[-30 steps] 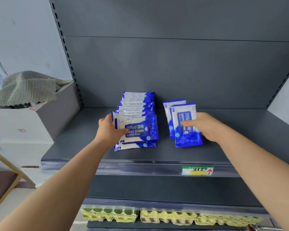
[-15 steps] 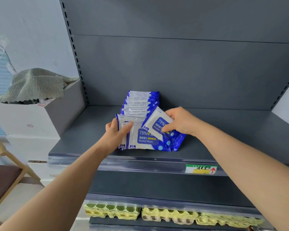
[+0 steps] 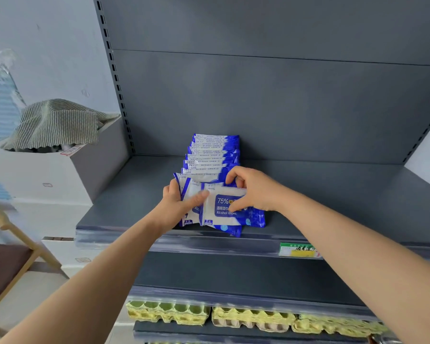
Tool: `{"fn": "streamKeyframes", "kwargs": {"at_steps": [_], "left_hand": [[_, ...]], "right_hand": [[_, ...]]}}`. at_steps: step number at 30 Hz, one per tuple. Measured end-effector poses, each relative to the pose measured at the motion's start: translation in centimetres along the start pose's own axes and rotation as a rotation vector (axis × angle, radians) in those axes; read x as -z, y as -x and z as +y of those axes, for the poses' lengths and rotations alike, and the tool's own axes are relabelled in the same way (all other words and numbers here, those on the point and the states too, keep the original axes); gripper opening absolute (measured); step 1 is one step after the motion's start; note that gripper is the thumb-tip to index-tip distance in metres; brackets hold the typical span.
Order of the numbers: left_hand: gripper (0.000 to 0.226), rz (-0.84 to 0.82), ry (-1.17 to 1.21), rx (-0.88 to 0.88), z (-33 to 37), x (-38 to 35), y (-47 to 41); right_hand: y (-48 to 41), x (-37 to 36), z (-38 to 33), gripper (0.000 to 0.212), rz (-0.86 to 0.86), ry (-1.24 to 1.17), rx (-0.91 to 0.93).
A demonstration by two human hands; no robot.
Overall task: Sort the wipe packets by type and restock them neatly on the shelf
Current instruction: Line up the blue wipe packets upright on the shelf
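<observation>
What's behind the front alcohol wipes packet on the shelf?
A row of matching wipe packets runs back toward the rear panel. Only their top edges show; the front packet hides the rest.

A striped grey-green cloth [image 3: 57, 122] lies crumpled over the open top of a white carton [image 3: 35, 175], its scalloped hem hanging over the near edge. A small red-bordered sticker [image 3: 71, 150] shows on the carton's top edge just below the hem. Further white cartons [image 3: 57, 249] stand beneath it. At the lower left a wooden chair [image 3: 23, 244] with a dark seat is partly in view and blurred.

A green and yellow price label [image 3: 299, 250] sits on the front rail of the shelf [image 3: 333, 194], toward its right end. On the lower shelf [image 3: 209, 331], three stacks of yellow-green egg trays [image 3: 169, 312] stand side by side along the front edge.
</observation>
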State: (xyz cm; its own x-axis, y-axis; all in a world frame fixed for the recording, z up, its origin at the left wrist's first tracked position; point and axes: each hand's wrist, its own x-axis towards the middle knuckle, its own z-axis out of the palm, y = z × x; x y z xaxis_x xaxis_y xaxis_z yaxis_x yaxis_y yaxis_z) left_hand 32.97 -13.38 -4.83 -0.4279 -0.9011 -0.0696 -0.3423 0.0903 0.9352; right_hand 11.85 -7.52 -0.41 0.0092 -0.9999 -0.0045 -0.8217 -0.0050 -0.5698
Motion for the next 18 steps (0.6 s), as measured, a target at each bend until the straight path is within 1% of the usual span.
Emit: {"fn": "streamKeyframes", "kwargs": {"at_steps": [2,3,4,6,8,10,12,14,15,16,18], "left_hand": [[0.091,0.018,-0.192,-0.001,-0.5,0.2,-0.3],[0.098,0.036,-0.276,0.011,-0.7,0.3,-0.4],[0.100,0.050,-0.334,0.024,-0.8,0.4,-0.3],[0.096,0.059,-0.435,0.013,-1.0,0.6,-0.1],[0.094,0.029,-0.471,-0.002,-1.5,0.8,-0.2],[0.094,-0.042,-0.376,0.012,-1.9,0.8,-0.4],[0.079,-0.101,-0.246,0.026,-2.0,0.7,-0.8],[0.057,-0.085,-0.212,-0.032,-1.4,0.1,-1.2],[0.050,-0.055,-0.215,-0.080,-1.1,-0.1,-1.5],[0.049,-0.026,-0.217,-0.129,-0.7,-0.2,-1.8],[0.055,-0.006,-0.254,-0.182,-0.2,-0.3,-2.0]], "right_hand": [[0.2,-0.3,-0.4,0.065,0.029,0.041,-0.007],[0.5,-0.4,-0.4,0.072,0.040,0.067,-0.024],[0.8,-0.5,-0.4,0.080,0.048,0.084,-0.051],[1.5,-0.7,0.2,0.097,0.048,0.086,-0.132],[1.9,-0.7,1.0,0.111,0.019,0.044,-0.203],[2.1,-0.9,1.6,0.118,-0.043,-0.055,-0.247],[1.9,-1.2,1.8,0.118,-0.060,-0.110,-0.247],[1.4,-1.3,1.7,0.115,0.023,-0.113,-0.210],[1.1,-1.2,1.6,0.113,0.085,-0.104,-0.182],[0.8,-1.1,1.4,0.113,0.144,-0.090,-0.151],[0.3,-0.8,1.2,0.119,0.217,-0.056,-0.110]]}}
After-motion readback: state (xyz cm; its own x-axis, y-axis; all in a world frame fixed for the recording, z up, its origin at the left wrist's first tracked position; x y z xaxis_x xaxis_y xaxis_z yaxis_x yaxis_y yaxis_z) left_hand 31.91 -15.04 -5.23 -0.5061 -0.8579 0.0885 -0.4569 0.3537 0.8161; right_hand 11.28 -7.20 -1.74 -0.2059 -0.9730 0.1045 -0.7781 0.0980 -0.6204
